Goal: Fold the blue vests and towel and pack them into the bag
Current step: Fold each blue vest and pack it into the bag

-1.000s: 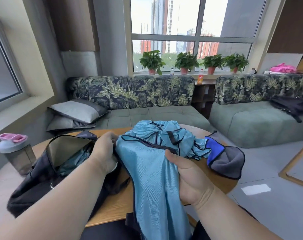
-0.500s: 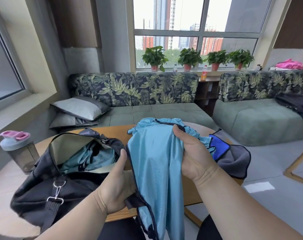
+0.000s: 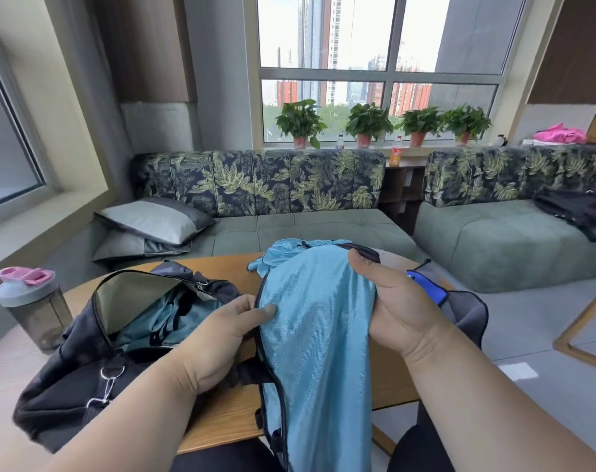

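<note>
The left hand point(image 3: 221, 338) has left the rim of the open bag point(image 3: 95, 366) – a blue vest point(image 3: 167, 321) already lies inside – and now pinches the left edge of the vest in work point(image 3: 317, 335), while the right hand point(image 3: 398, 308), moved up, grips its right edge, so folding looks under way, not packing. It hangs over the table point(image 3: 228, 413) edge, another vest point(image 3: 283, 248) bunched behind it, the towel point(image 3: 467, 308) at right – a shaker bottle point(image 3: 30, 304) stands far left, clear.
</note>
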The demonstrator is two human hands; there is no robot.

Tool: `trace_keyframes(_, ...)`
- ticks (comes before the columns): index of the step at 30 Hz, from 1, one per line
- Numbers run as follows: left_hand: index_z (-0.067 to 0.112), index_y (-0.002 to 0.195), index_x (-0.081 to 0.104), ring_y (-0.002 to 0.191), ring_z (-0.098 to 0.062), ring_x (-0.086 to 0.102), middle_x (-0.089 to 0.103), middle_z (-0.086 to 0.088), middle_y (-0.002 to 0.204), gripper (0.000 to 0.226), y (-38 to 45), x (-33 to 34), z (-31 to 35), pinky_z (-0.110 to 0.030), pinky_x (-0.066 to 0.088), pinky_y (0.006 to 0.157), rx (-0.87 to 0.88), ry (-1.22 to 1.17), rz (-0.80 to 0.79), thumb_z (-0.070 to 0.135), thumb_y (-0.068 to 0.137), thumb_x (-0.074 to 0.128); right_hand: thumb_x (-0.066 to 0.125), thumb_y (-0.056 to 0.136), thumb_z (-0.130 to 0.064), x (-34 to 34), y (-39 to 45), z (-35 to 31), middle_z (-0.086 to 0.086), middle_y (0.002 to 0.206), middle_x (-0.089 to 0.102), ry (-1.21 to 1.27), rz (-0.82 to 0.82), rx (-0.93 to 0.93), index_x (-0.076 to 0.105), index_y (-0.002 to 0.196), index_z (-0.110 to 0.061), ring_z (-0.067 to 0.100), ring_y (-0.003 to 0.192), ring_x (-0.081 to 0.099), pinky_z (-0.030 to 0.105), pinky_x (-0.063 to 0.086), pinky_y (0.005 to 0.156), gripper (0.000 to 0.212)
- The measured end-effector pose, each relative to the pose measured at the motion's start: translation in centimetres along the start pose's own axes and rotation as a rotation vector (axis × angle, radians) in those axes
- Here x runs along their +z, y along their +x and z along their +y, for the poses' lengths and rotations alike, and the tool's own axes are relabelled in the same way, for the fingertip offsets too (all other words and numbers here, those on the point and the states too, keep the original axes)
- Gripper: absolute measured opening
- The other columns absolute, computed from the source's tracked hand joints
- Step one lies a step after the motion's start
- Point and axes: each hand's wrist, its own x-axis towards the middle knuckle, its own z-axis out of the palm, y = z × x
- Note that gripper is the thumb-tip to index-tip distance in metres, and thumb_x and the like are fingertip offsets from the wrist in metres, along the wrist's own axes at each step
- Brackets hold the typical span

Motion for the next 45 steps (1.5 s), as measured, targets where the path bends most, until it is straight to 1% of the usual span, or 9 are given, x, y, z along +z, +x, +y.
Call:
trace_keyframes(10, 0.023, 0.083, 0.052, 0.071, -0.017, 0.06, 0.06, -0.009, 0.091, 0.025, 1.7, 1.2, 2.1, -0.029, 0.046, 0.06, 0.074, 0.006, 0.064, 0.025, 0.097, 0.074, 0.085, 0.083, -0.044, -1.1, -0.4, 4.2, 0.024, 0.148, 0.057, 0.04, 0.011, 0.147, 0.061, 0.144, -0.004, 0.041, 0.138, 0.055, 0.056, 0.038, 0.119, 0.077)
trace_keyframes(13, 0.024, 0.079, 0.052, 0.075, -0.024, 0.049, 0.054, -0.009, 0.091, 0.032, 1.9, 1.3, 1.7, -0.032, 0.036, 0.06, 0.108, 0.067, 0.126, 0.037, 0.083, 0.081, 0.093, 0.071, -0.031, -1.8, -2.2, 6.8, 0.023, 0.145, 0.06, -0.015, 0.0, 0.269, 0.068, 0.136, -0.005, 0.04, 0.131, 0.061, 0.052, 0.049, 0.111, 0.075)
trace_keyframes(17, 0.022, 0.073, 0.05, 0.064, -0.018, 0.051, 0.056, -0.007, 0.074, 0.035, 2.3, 0.9, 1.6, -0.028, 0.039, 0.056, 0.116, 0.052, 0.158, 0.021, 0.093, 0.078, 0.083, 0.074, -0.018, -2.3, -2.8, 5.0, 0.023, 0.132, 0.069, -0.049, -0.023, 0.271, 0.076, 0.122, 0.0, 0.036, 0.11, 0.073, 0.046, 0.06, 0.091, 0.052)
trace_keyframes(24, 0.023, 0.077, 0.05, 0.054, -0.01, 0.043, 0.052, 0.003, 0.069, 0.032, 2.6, -0.4, 4.7, -0.02, 0.034, 0.042, 0.244, 0.188, 0.21, 0.024, 0.092, 0.079, 0.06, 0.091, -0.03, -1.2, -3.0, 5.7, 0.019, 0.135, 0.069, 0.024, 0.082, 0.282, 0.077, 0.123, -0.006, 0.033, 0.114, 0.072, 0.045, 0.057, 0.096, 0.043)
trace_keyframes(28, 0.017, 0.094, 0.062, 0.06, -0.005, 0.058, 0.068, 0.008, 0.076, 0.021, 1.8, -0.1, 4.0, -0.017, 0.044, 0.052, 0.252, 0.217, 0.271, 0.033, 0.095, 0.077, 0.049, 0.101, -0.042, -0.2, -3.1, 5.4, 0.018, 0.129, 0.072, 0.134, 0.098, 0.228, 0.08, 0.118, -0.007, 0.033, 0.11, 0.074, 0.046, 0.053, 0.102, 0.05)
trace_keyframes(33, 0.017, 0.11, 0.068, 0.095, -0.022, 0.07, 0.079, 0.0, 0.102, 0.057, 1.1, -0.6, 0.7, -0.038, 0.05, 0.085, -0.084, 0.183, 0.307, 0.07, 0.091, 0.064, 0.06, 0.094, -0.042, -0.1, -1.4, 3.6, 0.019, 0.132, 0.07, 0.163, 0.194, 0.117, 0.073, 0.129, -0.004, 0.034, 0.115, 0.071, 0.045, 0.05, 0.108, 0.053)
trace_keyframes(38, 0.014, 0.127, 0.072, 0.118, -0.026, 0.066, 0.072, -0.01, 0.131, 0.114, 0.9, -2.0, -1.5, -0.043, 0.039, 0.101, -0.306, 0.199, -0.065, 0.105, 0.068, 0.038, 0.056, 0.099, -0.041, 0.7, -0.5, 2.6, 0.019, 0.113, 0.077, 0.264, 0.164, 0.028, 0.083, 0.103, -0.003, 0.032, 0.093, 0.078, 0.044, 0.066, 0.078, 0.047)
trace_keyframes(41, 0.02, 0.146, 0.062, 0.144, -0.03, 0.05, 0.058, -0.009, 0.153, 0.111, 0.2, -0.6, -2.4, -0.048, 0.024, 0.126, -0.289, 0.077, -0.253, 0.1, 0.077, 0.027, 0.052, 0.101, -0.042, 1.4, -0.4, 2.4, 0.018, 0.111, 0.078, 0.308, 0.132, 0.008, 0.083, 0.101, -0.002, 0.033, 0.09, 0.079, 0.044, 0.066, 0.072, 0.05)
trace_keyframes(45, 0.018, 0.139, 0.069, 0.134, -0.03, 0.061, 0.065, -0.012, 0.144, 0.101, -0.6, 2.2, -2.4, -0.045, 0.044, 0.116, -0.236, -0.134, -0.234, 0.089, 0.069, 0.052, 0.05, 0.101, -0.043, 1.5, -0.2, 2.3, 0.018, 0.115, 0.077, 0.294, 0.132, 0.004, 0.082, 0.104, -0.002, 0.033, 0.094, 0.078, 0.045, 0.066, 0.074, 0.052)
